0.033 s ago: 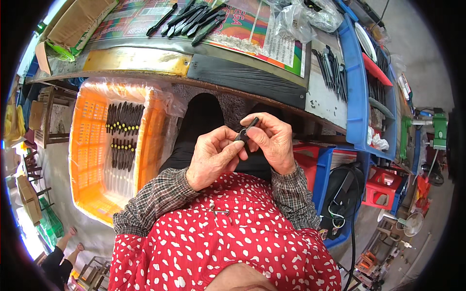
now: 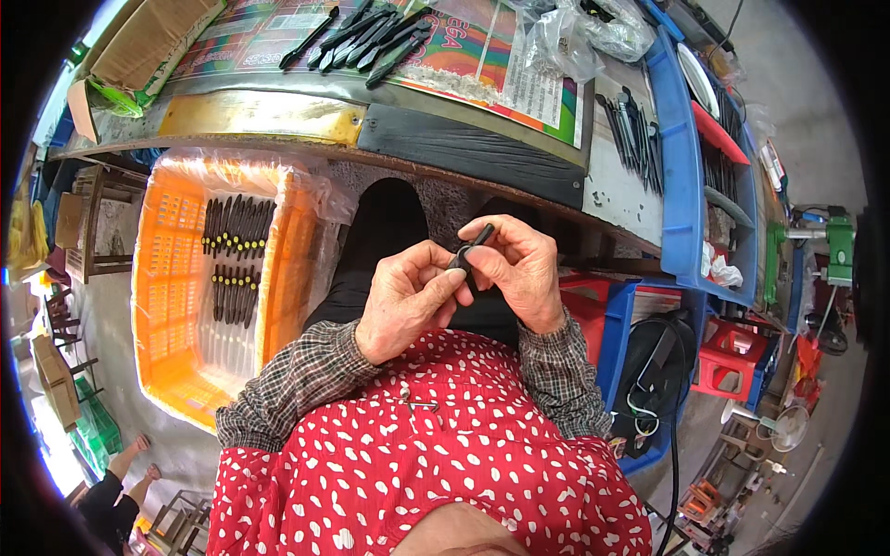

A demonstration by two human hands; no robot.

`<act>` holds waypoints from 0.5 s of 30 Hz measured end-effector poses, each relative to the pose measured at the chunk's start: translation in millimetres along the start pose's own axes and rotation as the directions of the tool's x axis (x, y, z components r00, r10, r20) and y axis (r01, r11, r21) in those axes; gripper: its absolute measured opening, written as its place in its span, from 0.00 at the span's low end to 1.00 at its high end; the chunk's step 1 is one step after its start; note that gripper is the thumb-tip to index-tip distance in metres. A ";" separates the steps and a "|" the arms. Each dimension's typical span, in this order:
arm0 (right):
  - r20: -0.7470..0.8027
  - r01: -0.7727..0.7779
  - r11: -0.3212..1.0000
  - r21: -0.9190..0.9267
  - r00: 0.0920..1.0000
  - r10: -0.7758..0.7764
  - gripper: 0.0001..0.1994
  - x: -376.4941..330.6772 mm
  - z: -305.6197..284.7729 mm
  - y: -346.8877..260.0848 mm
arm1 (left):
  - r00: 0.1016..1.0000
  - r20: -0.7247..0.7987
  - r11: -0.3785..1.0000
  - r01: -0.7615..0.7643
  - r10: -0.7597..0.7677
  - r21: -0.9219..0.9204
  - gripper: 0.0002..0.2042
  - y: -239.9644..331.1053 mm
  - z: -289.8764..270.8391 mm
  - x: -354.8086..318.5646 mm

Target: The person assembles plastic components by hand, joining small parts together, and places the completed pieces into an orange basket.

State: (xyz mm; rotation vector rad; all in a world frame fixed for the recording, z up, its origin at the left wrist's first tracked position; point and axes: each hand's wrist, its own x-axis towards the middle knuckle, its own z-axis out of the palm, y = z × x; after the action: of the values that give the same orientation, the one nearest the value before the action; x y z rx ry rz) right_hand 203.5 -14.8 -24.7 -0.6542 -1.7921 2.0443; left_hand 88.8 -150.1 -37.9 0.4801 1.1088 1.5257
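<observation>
Over my lap, both hands pinch a small dark piece (image 2: 479,239) with a rod-like end and a rounded part; its exact kind is hard to make out. My left hand (image 2: 408,301) holds the rounded part between thumb and fingertips. My right hand (image 2: 521,271) grips the rod-like end, its thumb along the side. The two hands nearly touch, and the fingers cover much of the piece. To the left, an orange crate (image 2: 171,306) lined with clear plastic contains two rows of slim black pieces (image 2: 235,227) with yellow round spots.
Ahead runs a worktable edge (image 2: 464,153) with a pile of black slender parts (image 2: 366,42). More black parts (image 2: 630,134) lie at its right, beside a blue tray (image 2: 681,185). A blue bin (image 2: 616,343) and red stool (image 2: 728,361) stand at right. Another person's legs (image 2: 125,473) show lower left.
My right thumb and fingertips have shifted very slightly on the dark piece. Everything else looks the same.
</observation>
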 end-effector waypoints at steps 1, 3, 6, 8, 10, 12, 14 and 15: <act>-0.001 0.000 1.000 0.000 1.000 0.000 0.06 0.2 0.6 -0.5 | 1.000 0.002 1.000 0.013 -0.013 0.000 0.05 -0.4 -0.3 0.3; -0.006 -0.026 0.999 0.019 1.000 0.026 0.05 1.7 2.9 -1.3 | 1.000 0.007 1.000 0.020 -0.020 0.008 0.05 0.0 0.0 0.7; -0.042 0.024 0.998 -0.061 0.999 -0.027 0.04 0.7 4.7 4.3 | 1.000 0.009 0.999 0.027 -0.027 0.022 0.05 0.3 0.1 -0.7; -0.077 0.039 0.997 -0.061 0.996 -0.044 0.04 -0.4 7.4 5.1 | 1.000 0.021 0.999 0.015 -0.016 0.031 0.05 2.0 1.2 0.5; -0.109 0.053 0.998 -0.034 0.992 -0.056 0.03 -2.4 9.8 6.9 | 1.000 0.001 0.996 0.018 -0.018 0.092 0.05 2.5 2.3 0.0; -0.096 0.036 0.999 -0.026 0.995 -0.038 0.04 -1.7 9.4 3.9 | 1.000 -0.020 0.985 -0.006 0.010 0.171 0.06 4.7 2.3 0.9; -0.125 0.100 0.995 -0.028 0.987 -0.103 0.04 -2.8 15.2 1.4 | 0.989 -0.054 0.931 -0.109 0.136 0.348 0.09 10.6 6.7 -0.5; -0.146 0.123 0.988 -0.091 0.980 -0.135 0.04 -1.5 15.6 -0.3 | 0.962 -0.047 0.833 -0.208 0.269 0.513 0.13 12.9 8.2 0.7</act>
State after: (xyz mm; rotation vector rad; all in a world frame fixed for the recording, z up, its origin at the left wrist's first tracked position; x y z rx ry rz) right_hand 196.1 -28.5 -22.7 -0.6781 -1.7880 1.7955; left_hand 88.2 -145.3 -23.3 0.9269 1.6026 1.4806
